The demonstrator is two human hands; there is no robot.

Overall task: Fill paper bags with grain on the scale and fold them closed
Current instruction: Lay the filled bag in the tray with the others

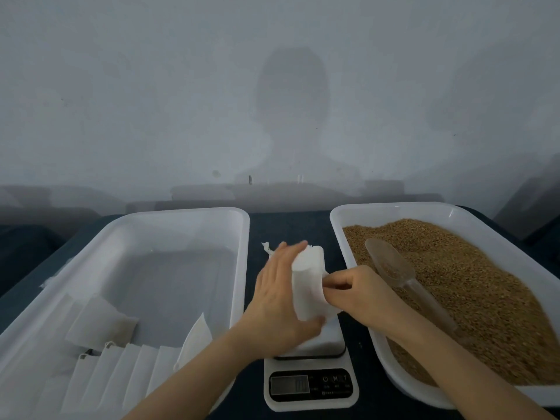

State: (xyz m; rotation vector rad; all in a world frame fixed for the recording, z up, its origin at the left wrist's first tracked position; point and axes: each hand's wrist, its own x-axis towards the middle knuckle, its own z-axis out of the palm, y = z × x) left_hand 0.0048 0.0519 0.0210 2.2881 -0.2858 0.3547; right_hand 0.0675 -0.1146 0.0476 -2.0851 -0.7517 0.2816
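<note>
Surface: dark blue surface (288, 225) set against a pale grey wall (151, 116) that carries a head-and-shoulders shadow.
Task item: white paper bag (306, 277), bowed into a loose tube, held between both hands just above the platform of the white digital scale (312, 386). Contact with the platform cannot be confirmed.
Left hand: left hand (281, 295) grasping the bag, fingers straight along its left face, thumb tucked under its near end.
Right hand: right hand (357, 292) with fingers curled, pinching the bag's right edge.
Right of the right hand: right white plastic tray (342, 225) heaped with brown grain (469, 283). A clear plastic scoop (391, 265) lies on the grain, touched by neither hand.
Left of the left hand: left white plastic tray (242, 237) holding flat white paper bags (136, 368), overlapped along its near side.
Scale display: too blurred to read.
Step in hand: judged to be opening and shaping the bag before filling. No grain is visible in it, though the interior is hidden.
Next move calls for: mouth spread and facing up, bag stood on the platform and steadied by the left hand, right hand freed to reach right for the scoop.
</note>
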